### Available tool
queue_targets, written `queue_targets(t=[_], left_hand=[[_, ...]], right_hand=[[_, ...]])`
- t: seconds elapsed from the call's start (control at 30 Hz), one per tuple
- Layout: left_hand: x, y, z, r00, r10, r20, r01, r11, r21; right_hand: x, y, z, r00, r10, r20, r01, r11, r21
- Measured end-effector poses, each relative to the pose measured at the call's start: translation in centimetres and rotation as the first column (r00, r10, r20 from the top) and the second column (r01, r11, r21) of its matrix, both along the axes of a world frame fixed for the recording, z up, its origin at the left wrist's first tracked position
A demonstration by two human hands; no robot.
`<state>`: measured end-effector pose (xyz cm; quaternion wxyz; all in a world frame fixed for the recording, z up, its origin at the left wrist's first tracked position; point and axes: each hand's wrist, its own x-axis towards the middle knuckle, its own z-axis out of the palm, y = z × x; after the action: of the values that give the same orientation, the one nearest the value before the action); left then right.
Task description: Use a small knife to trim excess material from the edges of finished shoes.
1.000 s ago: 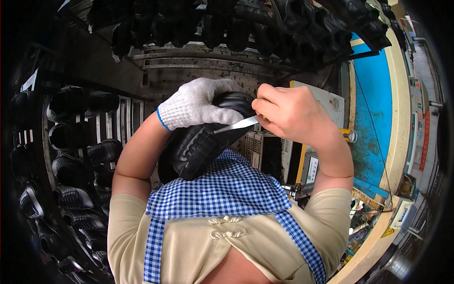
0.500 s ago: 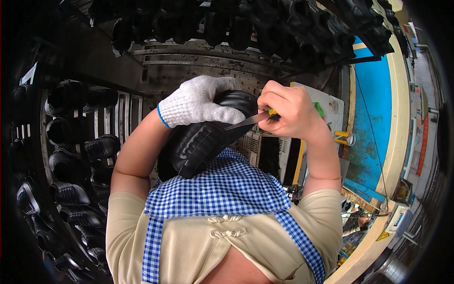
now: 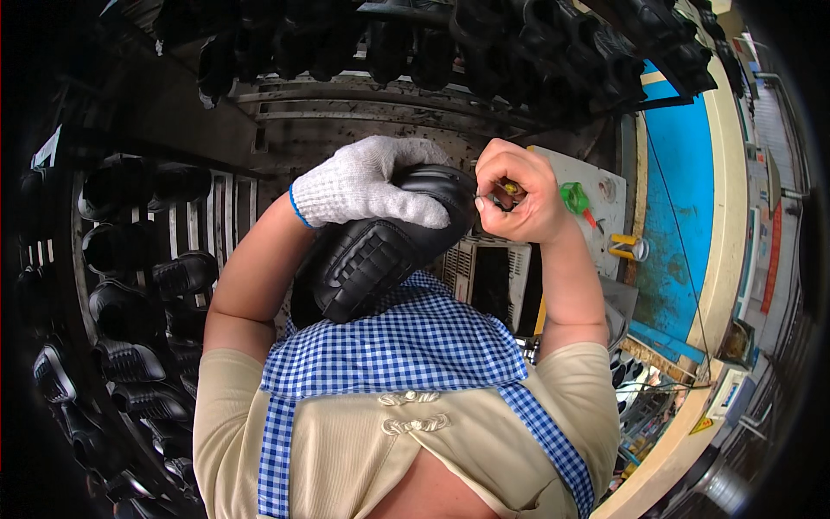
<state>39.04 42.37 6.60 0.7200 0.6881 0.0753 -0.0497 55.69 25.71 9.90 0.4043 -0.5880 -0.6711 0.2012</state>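
My left hand [image 3: 367, 183], in a white knit glove with a blue cuff edge, grips a black shoe [image 3: 361, 264] from above. The shoe lies tilted against my blue-checked apron with its treaded sole turned up. The glove's thumb presses across the middle of the sole. At the shoe's right edge my bare right hand [image 3: 529, 201] is curled closed around a knife [image 3: 511, 188]. Only a bit of the knife's yellow handle shows between the fingers. Its blade cannot be made out now.
Racks of black shoes stand at the left [image 3: 117, 303] and hang across the far side [image 3: 389, 52]. On the right, a white board [image 3: 605, 186] carries a green item [image 3: 573, 197]. Beyond it are a yellow can [image 3: 628, 247] and a blue bench top [image 3: 683, 190].
My right hand has turned at the wrist, and the knife blade that lay across the shoe's edge no longer shows. The left hand and the shoe have barely moved.
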Motion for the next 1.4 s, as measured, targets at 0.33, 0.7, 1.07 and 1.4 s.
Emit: queue_targets(t=[0.33, 0.7, 1.07, 1.4], left_hand=[[0.0, -0.2, -0.8, 1.000, 0.002, 0.010, -0.001, 0.994, -0.109], [0.3, -0.4, -1.3, 0.999, -0.038, -0.029, 0.037, 0.998, -0.046], [0.5, -0.8, -1.0, 0.997, -0.071, -0.035, 0.065, 0.985, -0.163], [1.1, -0.7, -1.5, 0.996, -0.078, -0.029, 0.070, 0.974, -0.216]], right_hand=[[0.3, 0.1, -1.0, 0.990, 0.053, -0.129, -0.053, 0.999, 0.000], [1.4, 0.7, -0.2, 0.975, 0.125, -0.184, -0.166, 0.960, -0.225], [1.9, 0.5, 0.3, 0.964, 0.174, -0.202, -0.234, 0.917, -0.324], [2.3, 0.3, -1.1, 0.949, 0.147, -0.280, -0.224, 0.936, -0.269]])
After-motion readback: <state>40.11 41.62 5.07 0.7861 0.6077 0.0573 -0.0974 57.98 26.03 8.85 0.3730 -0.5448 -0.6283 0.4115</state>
